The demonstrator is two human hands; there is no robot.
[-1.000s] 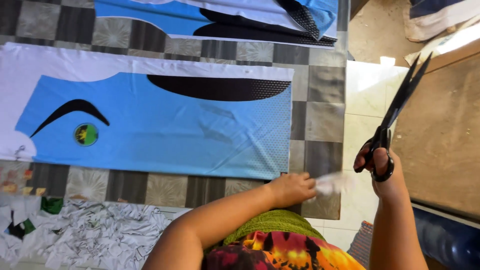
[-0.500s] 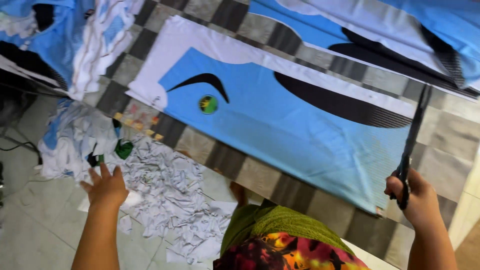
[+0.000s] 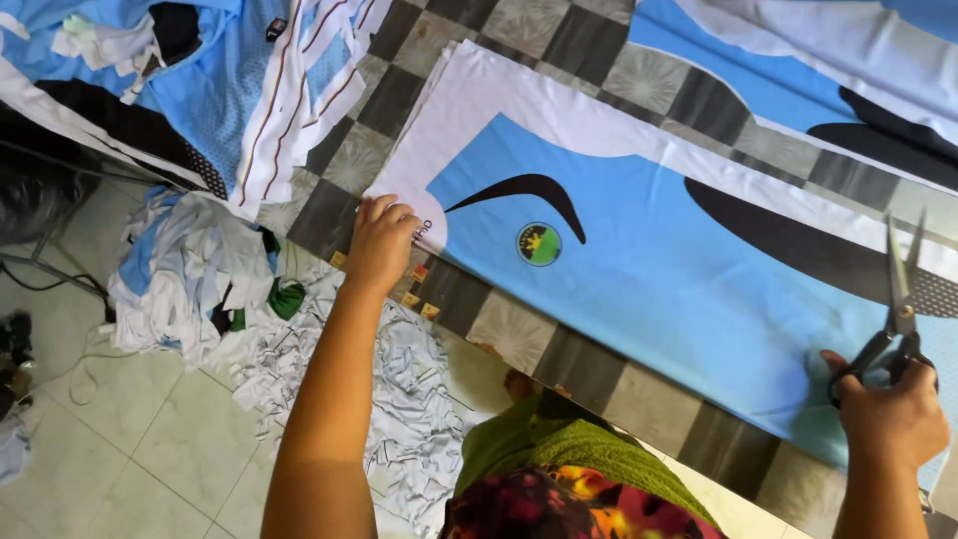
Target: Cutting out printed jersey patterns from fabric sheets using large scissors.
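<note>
Blue panel (image 3: 659, 269): a large printed fabric piece, sky blue with a white border, lying flat on the table (image 3: 519, 329) and running from the left-centre to the right edge. It carries a black curved stripe (image 3: 524, 190) near its left end, a small round green and yellow badge (image 3: 539, 244) just below that stripe, and a long black band (image 3: 818, 250) farther right.

Left hand (image 3: 379, 245): resting palm down on the white left corner of the panel, at the near edge of the table, fingers (image 3: 399, 215) curled loosely and pressing the cloth; they grip nothing.

Right hand (image 3: 893, 419): at the near right, over the blue panel's near edge, fingers closed through the handles of the scissors (image 3: 898, 309). The blades point away to the far side and stand slightly parted above the fabric.

Table: covered in a grey and dark checked pattern, set diagonally across the view.

Second panel (image 3: 798, 70): more blue, white and black fabric along the far right of the table, apart from the first panel.

Fabric pile (image 3: 200, 90): blue, white and black pieces with thin stripes, heaped at the far left corner of the table and hanging over its edge.

Scraps (image 3: 200, 289): white, blue and green offcuts heaped on the tiled floor (image 3: 130, 449) left of the left arm, with more white cuttings spread near the person's green garment (image 3: 559, 449).
</note>
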